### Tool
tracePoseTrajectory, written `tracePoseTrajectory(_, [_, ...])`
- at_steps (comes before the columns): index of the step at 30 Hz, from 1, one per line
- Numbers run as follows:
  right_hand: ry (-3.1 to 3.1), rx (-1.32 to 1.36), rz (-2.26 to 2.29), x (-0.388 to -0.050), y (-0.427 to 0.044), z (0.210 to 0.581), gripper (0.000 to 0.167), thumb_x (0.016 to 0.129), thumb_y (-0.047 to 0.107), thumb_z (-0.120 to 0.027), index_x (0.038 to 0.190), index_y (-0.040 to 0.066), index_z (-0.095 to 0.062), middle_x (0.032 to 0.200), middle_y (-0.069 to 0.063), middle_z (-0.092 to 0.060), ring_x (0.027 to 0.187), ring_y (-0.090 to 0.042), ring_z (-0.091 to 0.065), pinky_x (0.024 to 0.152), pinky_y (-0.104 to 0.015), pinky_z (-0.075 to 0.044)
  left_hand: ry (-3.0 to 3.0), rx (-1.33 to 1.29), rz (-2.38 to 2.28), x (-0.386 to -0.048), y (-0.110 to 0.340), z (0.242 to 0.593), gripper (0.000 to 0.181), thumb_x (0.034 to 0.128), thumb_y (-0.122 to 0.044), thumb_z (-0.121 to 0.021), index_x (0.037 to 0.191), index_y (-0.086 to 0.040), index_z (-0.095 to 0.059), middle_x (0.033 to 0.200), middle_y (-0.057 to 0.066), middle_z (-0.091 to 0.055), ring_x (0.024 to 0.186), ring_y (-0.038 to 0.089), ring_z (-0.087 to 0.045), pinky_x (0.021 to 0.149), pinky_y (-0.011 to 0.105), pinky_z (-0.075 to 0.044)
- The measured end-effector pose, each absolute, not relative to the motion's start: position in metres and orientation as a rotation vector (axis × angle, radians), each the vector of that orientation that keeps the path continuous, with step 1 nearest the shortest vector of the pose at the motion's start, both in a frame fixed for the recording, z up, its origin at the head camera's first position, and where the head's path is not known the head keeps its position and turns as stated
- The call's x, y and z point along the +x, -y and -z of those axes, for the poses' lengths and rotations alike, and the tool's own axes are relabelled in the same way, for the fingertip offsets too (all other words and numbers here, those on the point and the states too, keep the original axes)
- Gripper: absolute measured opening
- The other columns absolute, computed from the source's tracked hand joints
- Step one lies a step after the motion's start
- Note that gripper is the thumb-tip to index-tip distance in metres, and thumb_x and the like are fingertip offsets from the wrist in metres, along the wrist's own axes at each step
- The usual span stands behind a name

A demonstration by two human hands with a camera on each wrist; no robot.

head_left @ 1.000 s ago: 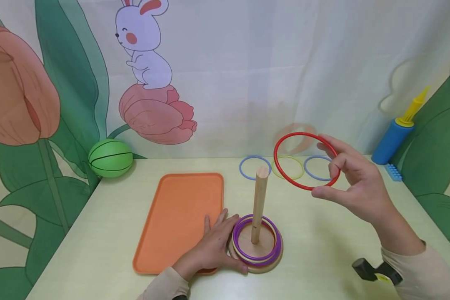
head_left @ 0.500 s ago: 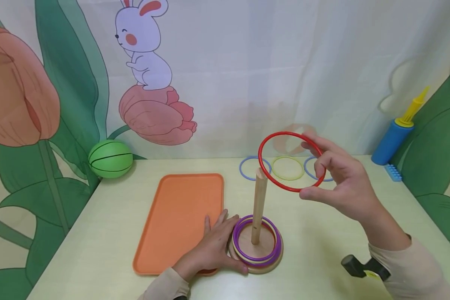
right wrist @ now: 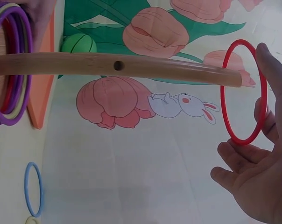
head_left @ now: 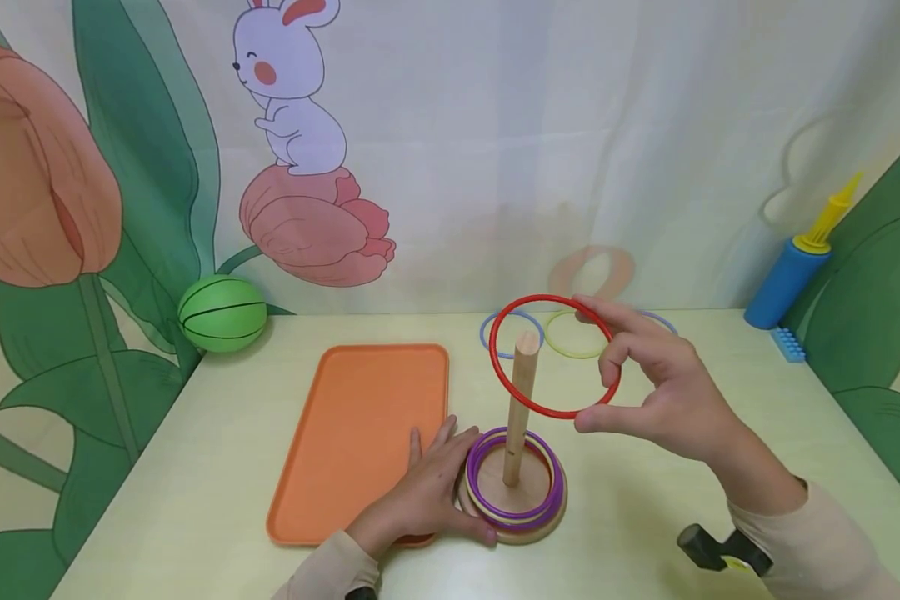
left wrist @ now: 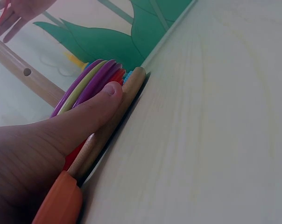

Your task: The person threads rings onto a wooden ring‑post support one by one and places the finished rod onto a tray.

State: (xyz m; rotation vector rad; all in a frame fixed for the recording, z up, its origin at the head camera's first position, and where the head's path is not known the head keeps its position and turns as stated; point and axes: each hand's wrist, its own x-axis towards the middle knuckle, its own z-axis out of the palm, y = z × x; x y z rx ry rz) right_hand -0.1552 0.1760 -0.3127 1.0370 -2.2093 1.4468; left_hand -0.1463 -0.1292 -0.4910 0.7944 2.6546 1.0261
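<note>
Your right hand (head_left: 666, 390) pinched the red ring (head_left: 492, 350) at the post (head_left: 517, 442); your left hand (head_left: 431, 492), fingers apart, touched the base (head_left: 531, 493). Threading seemingly called next for lowering.

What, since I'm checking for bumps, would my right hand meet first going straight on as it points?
Probably the wooden post: the right hand, holding the red ring, points toward the post's upper part, though depth is hard to judge.

2 beige sleeves (head_left: 810, 542); black wrist device (head_left: 708, 548); yellow marking (head_left: 737, 564).
</note>
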Motion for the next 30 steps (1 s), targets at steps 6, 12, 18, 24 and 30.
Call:
tracePoseTrajectory(6, [2.25, 1.048, -1.316, -0.153, -0.177, 0.328, 0.053, 0.054, 0.002, -0.103, 0.076, 0.024, -0.06, 0.153, -0.009, -0.058, 0.142, -0.018, -0.052, 0.105, -0.022, -0.047, -2.656, 0.793, -1.017, -0.147, 0.128, 0.489, 0.131, 0.0596, -0.061, -0.099, 0.166, -0.021, -0.033, 0.171, 0.008, -0.033, 0.163, 0.033, -0.001, 0.118, 0.068, 0.023])
tracePoseTrajectory(12, [2.249, 1.077, -1.271, -0.15, -0.175, 0.341, 0.053, 0.055, 0.014, -0.106, 0.075, 0.031, -0.06, 0.15, -0.009, -0.061, 0.14, -0.019, -0.056, 0.101, -0.022, -0.047, -2.656, 0.792, -1.017, -0.147, 0.128, 0.49, 0.131, 0.0599, -0.061, -0.098, 0.166, -0.023, -0.033, 0.171, 0.007, -0.033, 0.163, 0.033, -0.001, 0.118, 0.068, 0.023])
tracePoseTrajectory(18, [2.29, 1.069, -1.275, -0.146, -0.175, 0.353, 0.05, 0.057, 0.018, -0.106, 0.075, 0.032, -0.06, 0.15, -0.009, -0.062, 0.139, -0.019, -0.057, 0.103, -0.021, -0.049, -2.669, 0.789, -1.009, -0.147, 0.129, 0.492, 0.131, 0.059, -0.062, -0.098, 0.166, -0.027, -0.032, 0.171, 0.006, -0.033, 0.163, 0.033, -0.001, 0.118, 0.068, 0.022])
tracePoseTrajectory(24, [2.284, 1.122, -1.26, -0.146, -0.175, 0.362, 0.045, 0.063, 0.026, -0.104, 0.076, 0.032, -0.061, 0.148, -0.013, -0.063, 0.139, -0.02, -0.058, 0.1, -0.021, -0.049, -2.676, 0.796, -0.999, -0.147, 0.128, 0.492, 0.129, 0.0596, -0.063, -0.098, 0.166, -0.029, -0.032, 0.17, 0.007, -0.035, 0.163, 0.034, -0.002, 0.118, 0.069, 0.021])
tracePoseTrajectory(30, [2.312, 1.145, -1.243, -0.144, -0.174, 0.372, 0.041, 0.068, 0.036, -0.101, 0.076, 0.034, -0.061, 0.147, -0.013, -0.063, 0.14, -0.02, -0.057, 0.101, -0.023, -0.05, -2.669, 0.785, -1.002, -0.147, 0.128, 0.491, 0.131, 0.0599, -0.062, -0.098, 0.166, -0.025, -0.032, 0.171, 0.003, -0.033, 0.163, 0.033, -0.001, 0.118, 0.069, 0.022])
